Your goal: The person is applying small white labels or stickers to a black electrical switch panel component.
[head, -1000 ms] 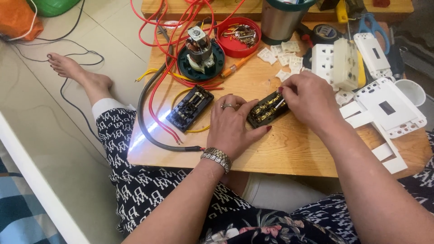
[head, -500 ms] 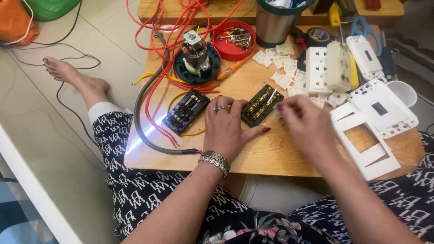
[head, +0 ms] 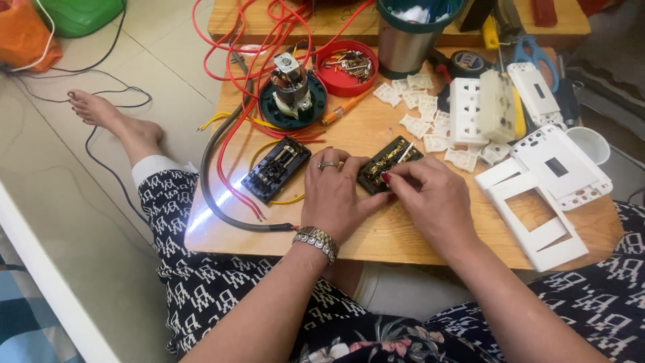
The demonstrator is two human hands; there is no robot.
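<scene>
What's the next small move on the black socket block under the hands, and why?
Probably seat the thin pale piece into the black socket block. The right hand pinches it at the block's upper end, tip touching the brass contacts, while the left hand lies flat beside the block, bracing it on the wooden table. Whether it is a tool or a part is unclear.
</scene>
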